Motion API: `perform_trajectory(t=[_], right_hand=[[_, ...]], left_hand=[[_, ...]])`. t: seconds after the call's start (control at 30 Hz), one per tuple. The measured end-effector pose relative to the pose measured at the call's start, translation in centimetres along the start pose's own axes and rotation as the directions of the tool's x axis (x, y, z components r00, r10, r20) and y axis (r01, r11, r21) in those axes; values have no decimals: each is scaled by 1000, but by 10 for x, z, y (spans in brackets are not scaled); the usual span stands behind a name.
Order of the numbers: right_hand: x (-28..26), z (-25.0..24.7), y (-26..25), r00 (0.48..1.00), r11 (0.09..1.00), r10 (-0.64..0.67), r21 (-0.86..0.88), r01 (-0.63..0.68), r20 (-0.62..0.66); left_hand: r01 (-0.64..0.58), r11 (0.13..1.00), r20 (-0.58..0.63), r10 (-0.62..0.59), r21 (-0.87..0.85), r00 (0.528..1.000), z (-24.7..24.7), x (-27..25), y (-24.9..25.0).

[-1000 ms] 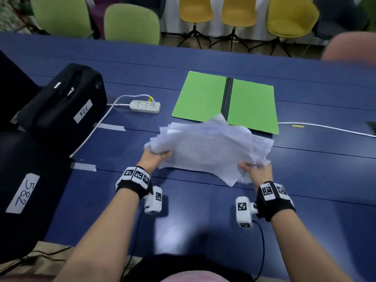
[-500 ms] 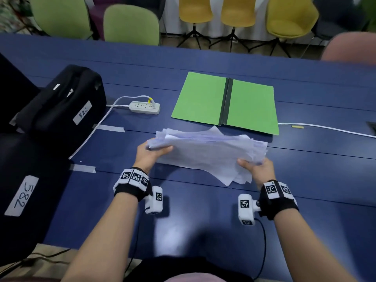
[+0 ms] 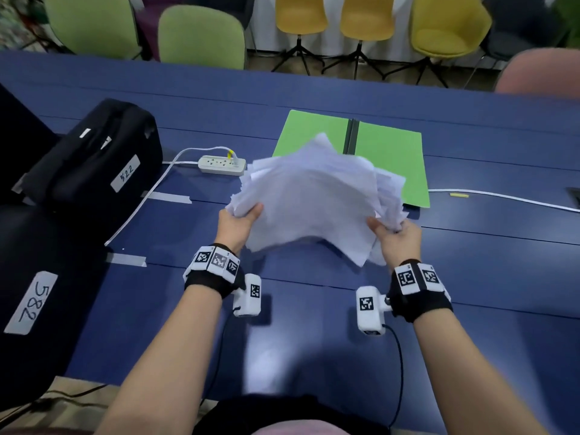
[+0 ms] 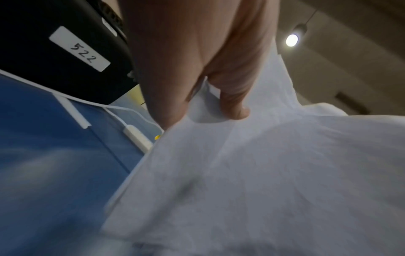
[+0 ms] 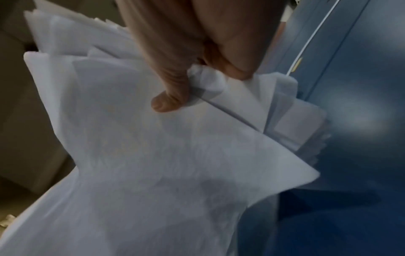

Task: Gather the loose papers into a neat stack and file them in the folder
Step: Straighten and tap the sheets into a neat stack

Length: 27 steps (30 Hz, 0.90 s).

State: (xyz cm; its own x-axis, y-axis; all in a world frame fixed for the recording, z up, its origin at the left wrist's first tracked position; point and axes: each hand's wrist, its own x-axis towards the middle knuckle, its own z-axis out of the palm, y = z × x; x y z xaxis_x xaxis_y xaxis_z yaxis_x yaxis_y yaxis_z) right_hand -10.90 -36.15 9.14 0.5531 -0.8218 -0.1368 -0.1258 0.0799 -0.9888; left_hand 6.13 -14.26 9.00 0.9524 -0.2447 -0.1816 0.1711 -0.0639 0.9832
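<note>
The papers (image 3: 314,202) are a ragged white sheaf held tilted up above the table (image 3: 470,277), corners splayed at different angles, edges not yet flush. The left hand (image 3: 237,226) pinches the left edge, thumb on the near face and fingers behind; the right hand (image 3: 395,235) grips the right edge the same way, bunching some sheets into soft creases. Holding both sides probably lets the person tap or shake the thin, floppy sheets square. Just beyond lies the folder (image 3: 389,164), flat, green, stiff-looking, opened on a dark spine, ready to take the stack. Left of it sits a white power strip (image 3: 221,165), then a black bag (image 3: 94,161) labelled 522.
</note>
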Motion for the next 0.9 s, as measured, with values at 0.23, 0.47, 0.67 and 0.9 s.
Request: perform_trajectory(t=[0.23, 0.47, 0.67, 0.9], right_hand=[[-6, -8, 11, 1000, 1000, -17, 15, 17, 5], [-11, -14, 19, 999, 993, 39, 111, -35, -28], [-11, -7, 8, 995, 979, -19, 200, 37, -94], [-8, -6, 10, 997, 989, -34, 143, 44, -73]], left_hand=[[-58, 998, -47, 58, -8, 997, 3, -30, -13], [-47, 996, -293, 23, -75, 956, 24, -21, 2], [83, 996, -427, -58, 40, 902, 31, -8, 8], [30, 999, -435, -43, -36, 899, 25, 11, 15]])
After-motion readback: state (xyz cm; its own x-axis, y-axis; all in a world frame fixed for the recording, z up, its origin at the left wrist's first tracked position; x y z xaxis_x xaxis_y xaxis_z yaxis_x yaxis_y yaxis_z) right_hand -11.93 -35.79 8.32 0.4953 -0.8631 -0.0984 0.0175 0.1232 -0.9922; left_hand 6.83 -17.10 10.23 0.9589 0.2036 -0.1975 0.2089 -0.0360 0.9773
